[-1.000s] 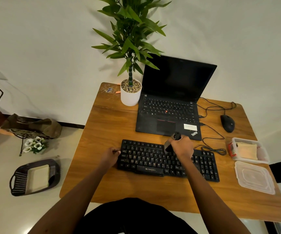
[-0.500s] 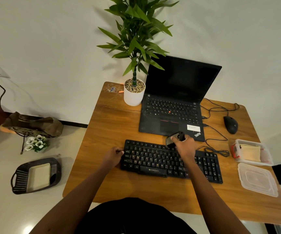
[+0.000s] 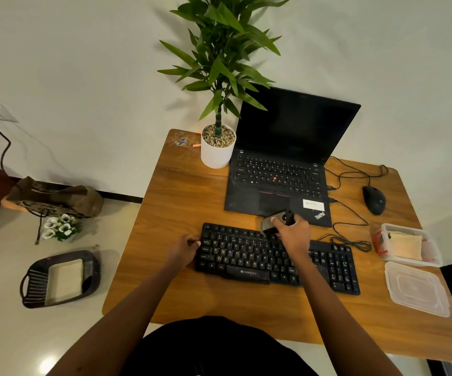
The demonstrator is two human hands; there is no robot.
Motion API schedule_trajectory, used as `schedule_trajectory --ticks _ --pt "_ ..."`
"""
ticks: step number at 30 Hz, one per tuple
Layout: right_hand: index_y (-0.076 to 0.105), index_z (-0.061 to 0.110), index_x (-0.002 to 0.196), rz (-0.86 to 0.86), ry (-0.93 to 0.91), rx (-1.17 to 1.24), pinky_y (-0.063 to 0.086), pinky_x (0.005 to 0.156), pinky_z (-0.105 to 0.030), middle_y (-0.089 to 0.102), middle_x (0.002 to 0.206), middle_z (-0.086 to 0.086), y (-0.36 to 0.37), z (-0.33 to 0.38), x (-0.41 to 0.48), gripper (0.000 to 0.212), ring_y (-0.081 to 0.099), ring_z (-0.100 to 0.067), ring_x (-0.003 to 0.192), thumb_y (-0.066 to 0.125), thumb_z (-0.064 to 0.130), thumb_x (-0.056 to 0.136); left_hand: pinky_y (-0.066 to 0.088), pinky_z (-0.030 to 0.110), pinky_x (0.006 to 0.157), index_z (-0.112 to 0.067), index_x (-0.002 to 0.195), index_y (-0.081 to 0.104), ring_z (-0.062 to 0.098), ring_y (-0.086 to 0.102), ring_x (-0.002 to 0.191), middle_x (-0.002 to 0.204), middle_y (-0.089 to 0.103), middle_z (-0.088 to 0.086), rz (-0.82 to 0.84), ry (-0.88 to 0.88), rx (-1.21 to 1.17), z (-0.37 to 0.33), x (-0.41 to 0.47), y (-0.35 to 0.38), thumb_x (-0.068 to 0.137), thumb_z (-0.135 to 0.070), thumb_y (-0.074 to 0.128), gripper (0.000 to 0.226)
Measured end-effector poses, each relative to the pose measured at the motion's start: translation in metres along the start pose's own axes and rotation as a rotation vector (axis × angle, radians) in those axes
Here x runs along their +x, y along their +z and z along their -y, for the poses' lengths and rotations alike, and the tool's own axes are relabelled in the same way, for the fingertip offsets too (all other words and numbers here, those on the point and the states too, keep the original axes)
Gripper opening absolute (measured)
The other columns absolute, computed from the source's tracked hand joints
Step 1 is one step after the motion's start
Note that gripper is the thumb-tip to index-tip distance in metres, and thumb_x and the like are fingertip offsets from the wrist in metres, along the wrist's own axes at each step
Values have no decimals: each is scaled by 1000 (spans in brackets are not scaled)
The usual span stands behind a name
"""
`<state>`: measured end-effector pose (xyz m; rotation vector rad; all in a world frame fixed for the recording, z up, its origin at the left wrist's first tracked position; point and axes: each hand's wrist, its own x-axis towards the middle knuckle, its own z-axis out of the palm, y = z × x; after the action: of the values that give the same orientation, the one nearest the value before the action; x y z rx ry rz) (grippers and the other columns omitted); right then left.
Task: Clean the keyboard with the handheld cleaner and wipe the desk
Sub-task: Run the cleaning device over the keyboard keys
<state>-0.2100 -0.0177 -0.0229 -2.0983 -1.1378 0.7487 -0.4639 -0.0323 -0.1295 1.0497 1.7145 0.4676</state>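
The right hand [image 3: 294,234], fingers curled round the cleaner [image 3: 269,222], has moved from the middle rows of the keyboard [image 3: 246,256] to its back edge. The left hand [image 3: 184,249] still grips the keyboard's left end. Just behind the keyboard on the surface [image 3: 181,202] stands a laptop [image 3: 276,180]. A coiled cable [image 3: 351,241] and a box [image 3: 406,244] lie to its right.

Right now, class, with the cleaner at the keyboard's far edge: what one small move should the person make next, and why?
Probably draw the handheld cleaner toward the body, across the nearer key rows. The right hand grips it at the far edge of the keyboard, the nearer keys look speckled, and the left hand holds the left end steady.
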Motion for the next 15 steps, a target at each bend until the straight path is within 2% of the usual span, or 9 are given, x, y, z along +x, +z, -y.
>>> schedule_trajectory --ticks 2,5,8,10,12,15 --pt "61 11 85 63 -36 -52 43 55 -25 61 75 -1 2 2 0 18 60 -20 73 73 25 78 50 43 94 -7 113 61 26 61 103 113 64 11 1 0 -3 1 1 -1 94 -19 55 23" --pt "64 9 97 289 -96 -86 41 58 -18 63 85 0 2 1 -1 22 59 -16 79 73 15 78 50 43 93 -7 111 60 26 61 102 113 64 11 2 -13 -4 2 1 -1 94 -19 55 22" --pt "65 10 104 416 -146 -116 41 63 -17 64 89 -1 -11 1 5 29 58 -14 83 74 10 76 50 40 93 -6 114 60 26 60 104 115 63 12 9 -10 -1 -1 -1 -1 94 -19 54 24" --pt "66 12 107 487 -174 -240 43 65 -20 66 93 -2 -19 -2 11 34 60 -16 85 76 12 74 48 37 90 -6 115 60 26 60 105 114 63 10 15 -8 10 -3 -3 -1 95 -19 53 24" --pt "66 15 108 492 -203 -386 49 71 -28 67 96 -3 -21 -1 17 37 61 -19 88 77 14 73 47 35 88 -7 116 59 25 60 105 114 63 9 17 -11 11 -4 -4 -1 95 -19 53 25" --pt "68 16 105 526 -266 -410 51 79 -35 70 98 -5 -14 12 15 35 63 -20 91 77 13 71 47 34 87 -6 116 59 25 60 104 114 63 10 9 -6 12 -3 -5 -1 95 -20 53 25"
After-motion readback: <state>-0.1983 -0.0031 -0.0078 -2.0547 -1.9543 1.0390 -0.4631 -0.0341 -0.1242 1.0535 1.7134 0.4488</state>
